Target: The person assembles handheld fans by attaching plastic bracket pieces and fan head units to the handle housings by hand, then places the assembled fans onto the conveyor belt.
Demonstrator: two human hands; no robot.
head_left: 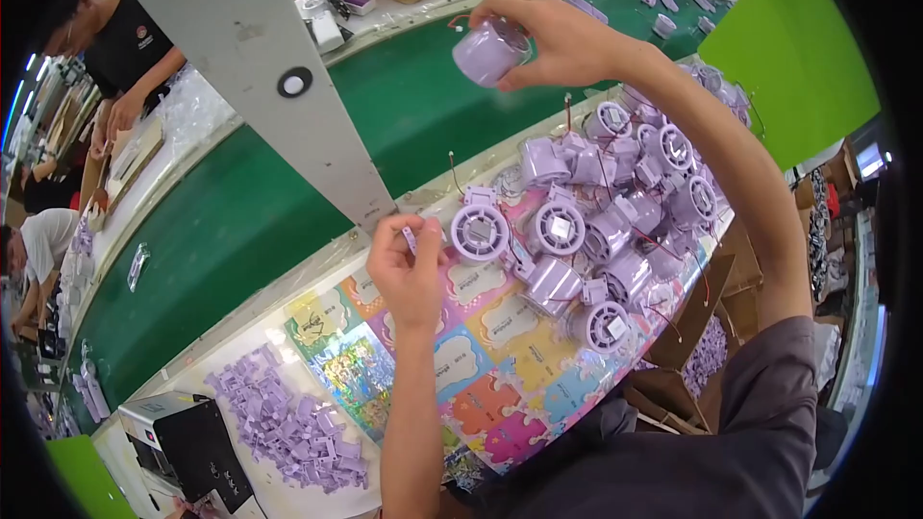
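My right hand [567, 43] is raised over the green conveyor belt [404, 115] and grips a clear purple plastic cup-shaped housing [488, 53] with a thin red wire at its top. Lower down, beside the belt's edge, my left hand [406, 274] pinches a small purple plastic piece [411, 238] between thumb and fingers. Just right of that hand stands a round vented purple housing [480, 234]. Many similar housings [553, 285] with wires lie heaped under my right forearm. A spread of small purple plastic parts [288, 428] lies left of my left forearm.
A grey metal post [250, 67] slants down to the table edge. Colourful printed sheets [457, 360] cover the tabletop. A black box-shaped device [197, 447] stands at lower left, cardboard boxes [735, 274] at right. A co-worker [125, 48] works across the belt; a bright green panel [788, 48] rises at right.
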